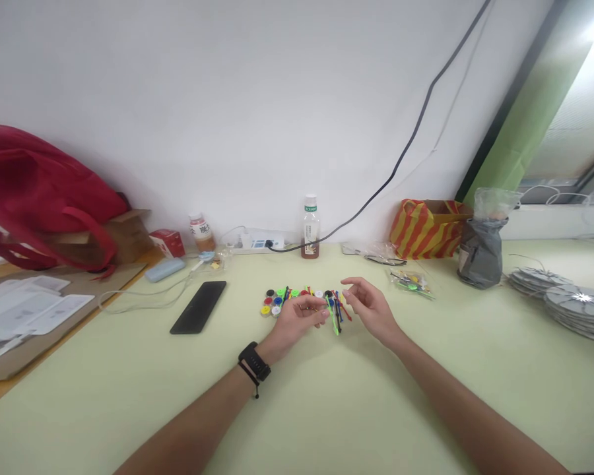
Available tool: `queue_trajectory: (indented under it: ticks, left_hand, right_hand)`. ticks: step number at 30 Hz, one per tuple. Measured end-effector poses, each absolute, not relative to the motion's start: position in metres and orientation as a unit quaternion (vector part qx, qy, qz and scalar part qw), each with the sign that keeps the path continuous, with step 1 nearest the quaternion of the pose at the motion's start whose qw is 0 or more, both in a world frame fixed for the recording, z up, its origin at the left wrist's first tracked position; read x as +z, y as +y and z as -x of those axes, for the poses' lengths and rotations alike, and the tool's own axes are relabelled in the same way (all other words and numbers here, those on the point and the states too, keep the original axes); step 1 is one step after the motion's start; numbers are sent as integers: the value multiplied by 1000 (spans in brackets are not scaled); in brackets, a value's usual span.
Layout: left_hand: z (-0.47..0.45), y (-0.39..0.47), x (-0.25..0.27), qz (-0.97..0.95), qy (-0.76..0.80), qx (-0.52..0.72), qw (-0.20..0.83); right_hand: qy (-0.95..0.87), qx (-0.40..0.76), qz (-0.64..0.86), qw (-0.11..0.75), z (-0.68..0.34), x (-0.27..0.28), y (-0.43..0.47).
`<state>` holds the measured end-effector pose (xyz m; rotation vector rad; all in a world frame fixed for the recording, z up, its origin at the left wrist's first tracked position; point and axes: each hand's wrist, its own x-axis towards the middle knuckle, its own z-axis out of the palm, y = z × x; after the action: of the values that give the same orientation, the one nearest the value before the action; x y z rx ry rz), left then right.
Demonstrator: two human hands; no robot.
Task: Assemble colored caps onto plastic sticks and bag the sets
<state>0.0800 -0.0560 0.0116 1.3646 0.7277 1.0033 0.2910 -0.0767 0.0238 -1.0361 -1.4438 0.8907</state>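
My left hand (pixel 294 321), with a black watch (pixel 254 361) on its wrist, is closed, with thumb and fingers brought together. Its fingertips meet the side of a bright green plastic stick (pixel 333 318); whether they grip it or something smaller is hard to see. To the right, my right hand (pixel 371 309) has thumb and index finger apart and nothing visible between them. Between the hands lie thin sticks, among them a red stick (pixel 345 310). Small round coloured discs, such as a yellow disc (pixel 266 310), sit in rows behind and beside my left hand, which partly hides them.
A black phone (pixel 198 307) lies left of the discs. Behind them stands a drink bottle (pixel 310 227) near a power strip (pixel 257 242). A clear bag of small parts (pixel 410 282) is at right, beyond it a grey bag (pixel 481 254) and stacked grey discs (pixel 581 307).
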Motion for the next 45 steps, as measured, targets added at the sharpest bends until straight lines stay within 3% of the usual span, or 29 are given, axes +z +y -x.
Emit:
queue_trajectory:
  ticks: [8, 13, 23, 40, 45]
  left_hand:
    - [-80, -54, 11, -566, 316, 462, 605]
    - [-80, -52, 8, -553, 313, 474, 609]
    - [-79, -55, 8, -560, 299, 475, 610]
    - [-80, -53, 8, -545, 319, 465, 620]
    - [-80, -54, 9, -544, 319, 463, 623]
  right_hand:
    - [-647, 393, 404, 513, -285, 20, -84]
    - [-666, 464, 376, 446, -285, 17, -82]
    - [-629, 488, 378, 473, -279, 20, -84]
    - [-684, 333, 406, 505, -282, 22, -89]
    - [-696, 333, 413, 484, -283, 18, -87]
